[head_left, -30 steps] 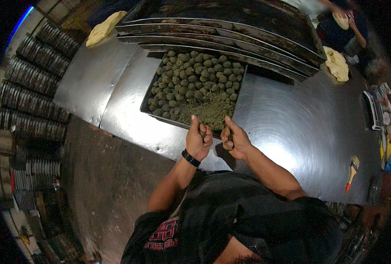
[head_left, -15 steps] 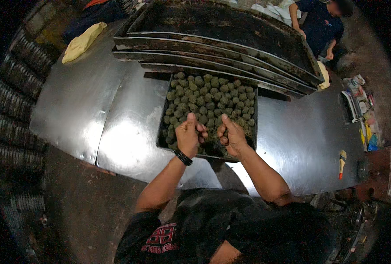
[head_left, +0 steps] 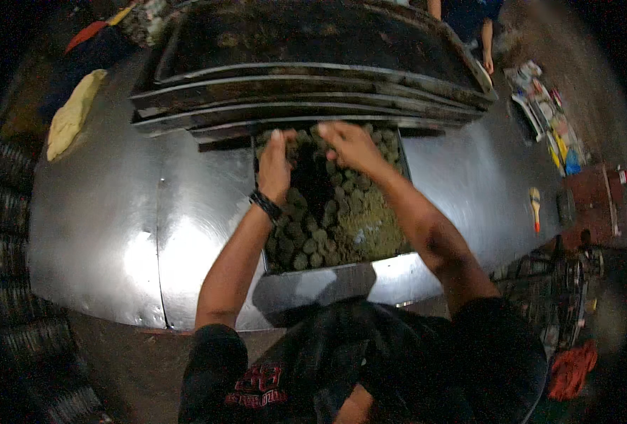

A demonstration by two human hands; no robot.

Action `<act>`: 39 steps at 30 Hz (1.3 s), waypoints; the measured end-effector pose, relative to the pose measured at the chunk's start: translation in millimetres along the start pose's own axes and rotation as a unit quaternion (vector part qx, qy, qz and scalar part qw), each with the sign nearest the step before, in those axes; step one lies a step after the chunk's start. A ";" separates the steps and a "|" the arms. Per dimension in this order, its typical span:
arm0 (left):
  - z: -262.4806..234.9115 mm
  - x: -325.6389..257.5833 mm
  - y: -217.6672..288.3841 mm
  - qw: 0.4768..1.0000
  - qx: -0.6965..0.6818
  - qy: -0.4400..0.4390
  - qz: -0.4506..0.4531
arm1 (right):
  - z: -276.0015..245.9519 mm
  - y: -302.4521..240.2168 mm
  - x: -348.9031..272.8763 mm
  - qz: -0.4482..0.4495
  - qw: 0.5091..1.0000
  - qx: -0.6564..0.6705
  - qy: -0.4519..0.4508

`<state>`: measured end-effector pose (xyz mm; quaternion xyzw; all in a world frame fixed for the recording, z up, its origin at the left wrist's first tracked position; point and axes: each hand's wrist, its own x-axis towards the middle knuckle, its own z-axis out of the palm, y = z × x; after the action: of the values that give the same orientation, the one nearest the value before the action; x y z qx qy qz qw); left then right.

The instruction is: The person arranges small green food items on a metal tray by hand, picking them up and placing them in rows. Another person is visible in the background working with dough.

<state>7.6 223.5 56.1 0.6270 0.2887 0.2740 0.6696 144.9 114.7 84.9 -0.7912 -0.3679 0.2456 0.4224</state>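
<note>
A dark rectangular tray [head_left: 320, 271] stands on the metal table in front of me. Many round greenish-brown balls [head_left: 310, 244] fill much of it, and a flat heap of greenish crumbs [head_left: 373, 230] covers its near right corner. Over the tray's far part, my left hand [head_left: 276, 162] has curled fingers and its thumb up. My right hand [head_left: 353, 146] hovers beside it, fingers bent in, thumb pointing left. Blur hides whatever lies in either hand. Between and below the hands, a dark strip of tray bottom shows among the balls.
Large dark baking trays [head_left: 313, 92] are stacked just beyond. Pale dough [head_left: 75, 116] lies at the far left. A brush [head_left: 535, 208] rests at the right, near a pile of packets and tools [head_left: 550, 116]. Another person's arm [head_left: 487, 46] shows at the far right.
Both hands have moved away from me, from the tray's near side to its far part. The view has shifted, uncovering the crumbs and the balls at the near edge.
</note>
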 end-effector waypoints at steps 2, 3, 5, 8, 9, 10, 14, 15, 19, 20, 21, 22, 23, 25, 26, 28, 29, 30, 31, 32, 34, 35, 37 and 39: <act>-1.4 18.1 -24.6 0.999 -0.004 -0.017 0.031 | -14.1 -12.6 4.0 0.039 0.997 0.014 -0.060; 0.7 18.0 -24.9 0.998 0.002 -0.014 0.064 | -18.3 -6.5 8.4 0.033 0.998 0.018 -0.051; 0.7 5.6 -30.4 0.994 0.063 0.000 0.088 | -34.2 2.5 -11.9 -0.018 0.999 -0.010 -0.039; -2.0 -7.1 -34.5 0.984 0.131 -0.004 0.116 | -61.3 40.6 -42.1 -0.026 0.985 -0.109 -0.133; -4.9 -16.1 -32.6 0.980 0.154 -0.002 0.123 | -65.9 53.2 -53.5 -0.077 0.975 -0.151 -0.141; -6.7 -29.0 -29.8 0.978 0.155 0.003 0.140 | -67.4 64.1 -65.4 -0.128 0.962 -0.191 -0.149; -1.9 -97.8 -13.7 0.984 0.157 -0.012 0.080 | -64.3 102.3 -99.5 -0.121 0.926 -0.309 -0.181; 4.0 -114.7 -13.9 0.984 0.164 0.001 0.072 | -57.8 122.7 -105.3 -0.175 0.917 -0.324 -0.156; 30.3 -167.7 -40.1 0.882 0.395 0.069 0.247 | -34.3 138.7 -115.5 -0.215 0.898 -0.358 -0.139; 37.9 -174.1 -48.6 0.857 0.435 0.088 0.261 | -28.5 143.0 -116.1 -0.209 0.906 -0.347 -0.119; 45.6 -179.1 -57.4 0.831 0.473 0.101 0.275 | -23.4 143.5 -113.5 -0.190 0.897 -0.376 -0.132; 53.8 -180.4 -67.1 0.815 0.501 0.125 0.264 | -17.7 142.8 -109.6 -0.171 0.887 -0.404 -0.144; 55.7 -182.5 -72.2 0.795 0.526 0.136 0.270 | -8.0 147.1 -111.6 -0.143 0.878 -0.429 -0.160; 63.0 -182.9 -76.0 0.759 0.562 0.159 0.288 | -2.1 154.7 -112.1 -0.179 0.891 -0.398 -0.126; 62.5 -182.2 -77.4 0.744 0.581 0.165 0.285 | -4.8 154.7 -108.7 -0.200 0.894 -0.387 -0.104; 63.3 -182.3 -79.7 0.744 0.588 0.153 0.279 | -7.1 153.6 -108.2 -0.221 0.884 -0.400 -0.099; 62.9 -179.9 -74.9 0.740 0.593 0.151 0.280 | -9.0 147.9 -105.8 -0.237 0.878 -0.405 -0.090; 61.7 -178.7 -77.5 0.739 0.592 0.152 0.284 | -9.0 146.6 -106.2 -0.222 0.878 -0.410 -0.106; 59.1 -181.1 -78.6 0.742 0.591 0.148 0.280 | -6.8 147.6 -108.4 -0.207 0.878 -0.414 -0.120; 59.9 -181.0 -77.1 0.747 0.585 0.147 0.279 | -10.9 143.0 -108.6 -0.191 0.876 -0.423 -0.130; 57.5 -182.9 -71.5 0.759 0.572 0.149 0.272 | -18.0 132.0 -115.4 -0.174 0.866 -0.424 -0.199; 58.6 -187.1 -70.8 0.788 0.539 0.155 0.257 | -22.3 126.4 -119.9 -0.165 0.858 -0.427 -0.233; 57.3 -184.2 -66.2 0.838 0.463 0.163 0.236 | -32.3 142.4 -115.1 -0.173 0.926 -0.289 -0.170; 62.6 -177.6 -61.8 0.922 0.295 0.136 0.211 | -43.5 142.0 -116.5 -0.071 0.983 -0.079 -0.147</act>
<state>-67.8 47.4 5.0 0.7993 0.3057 0.3938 0.3357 157.6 -51.5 -3.9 -0.7495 -0.4991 0.2987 0.3162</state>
